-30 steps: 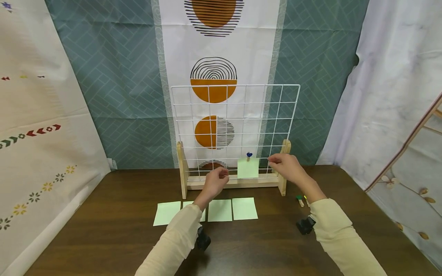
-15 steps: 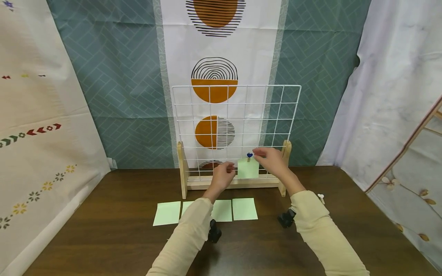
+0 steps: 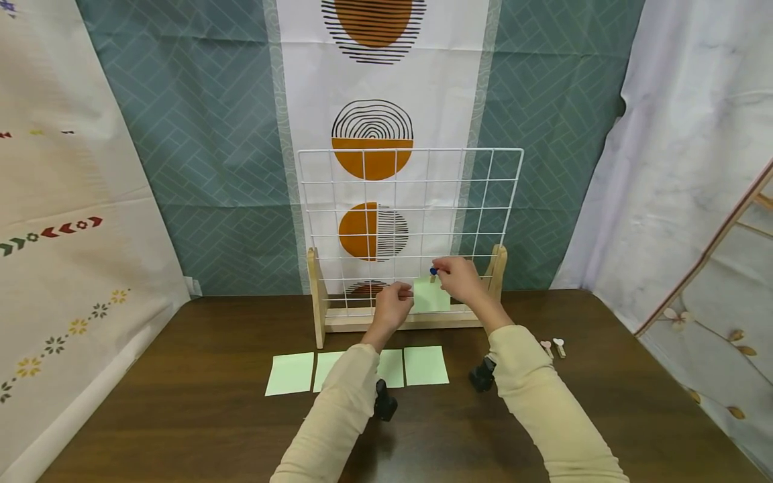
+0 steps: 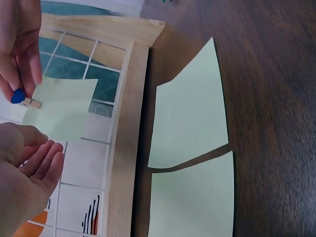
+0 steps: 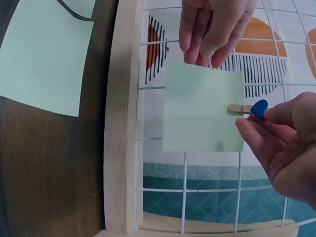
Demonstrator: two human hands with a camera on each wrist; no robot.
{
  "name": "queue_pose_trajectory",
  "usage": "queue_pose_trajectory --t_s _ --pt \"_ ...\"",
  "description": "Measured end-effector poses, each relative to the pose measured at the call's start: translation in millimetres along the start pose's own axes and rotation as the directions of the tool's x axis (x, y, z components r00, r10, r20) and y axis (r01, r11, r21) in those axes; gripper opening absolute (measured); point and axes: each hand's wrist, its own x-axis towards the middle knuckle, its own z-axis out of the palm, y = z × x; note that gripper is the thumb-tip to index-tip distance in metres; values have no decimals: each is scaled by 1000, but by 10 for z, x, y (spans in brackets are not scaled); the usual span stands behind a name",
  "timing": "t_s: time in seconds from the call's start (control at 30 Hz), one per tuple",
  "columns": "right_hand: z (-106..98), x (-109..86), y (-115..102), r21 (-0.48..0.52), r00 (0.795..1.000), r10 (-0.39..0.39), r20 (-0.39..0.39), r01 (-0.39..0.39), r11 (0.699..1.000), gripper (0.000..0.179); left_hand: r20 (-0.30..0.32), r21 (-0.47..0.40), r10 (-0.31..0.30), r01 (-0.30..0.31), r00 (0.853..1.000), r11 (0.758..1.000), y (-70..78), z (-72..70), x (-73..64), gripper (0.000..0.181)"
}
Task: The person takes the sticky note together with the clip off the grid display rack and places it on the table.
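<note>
A pale green sticky note (image 5: pixel 197 108) hangs on the white wire grid (image 3: pixel 410 208), under a small wooden clothespin with a blue heart (image 5: pixel 259 109). My right hand (image 3: pixel 461 278) pinches the clothespin at its heart, thumb on one side and a fingertip on the other. At the note's left edge is my left hand (image 3: pixel 391 310), fingers loosely bent, with the fingertips at or just touching the paper. Whether they grip it cannot be told. More green notes (image 3: pixel 426 365) lie in a row on the table in front of the grid; my left forearm covers part of them.
Wooden feet and a crossbar (image 3: pixel 347 322) carry the grid on the dark brown table (image 3: pixel 205 416). Two small clothespins with pale tops (image 3: pixel 559 347) lie at the right, beside my right sleeve. Patterned cloths (image 3: pixel 205 134) hang behind and at both sides.
My right hand has moved left onto the clothespin with the blue heart. My left hand has moved right, up to the edge of the hanging note. The note has stayed in place.
</note>
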Motion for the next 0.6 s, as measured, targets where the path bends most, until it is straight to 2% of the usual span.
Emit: queue_pose_trajectory --t_s 0.27,0.6 --pt "11 62 -31 -57 1000 9 13 -9 998 30 -16 -30 -28 28 999 999 5 69 18 22" --pt "10 100 -21 -133 1000 -9 14 10 991 27 -100 -10 -26 25 995 1000 8 168 36 15"
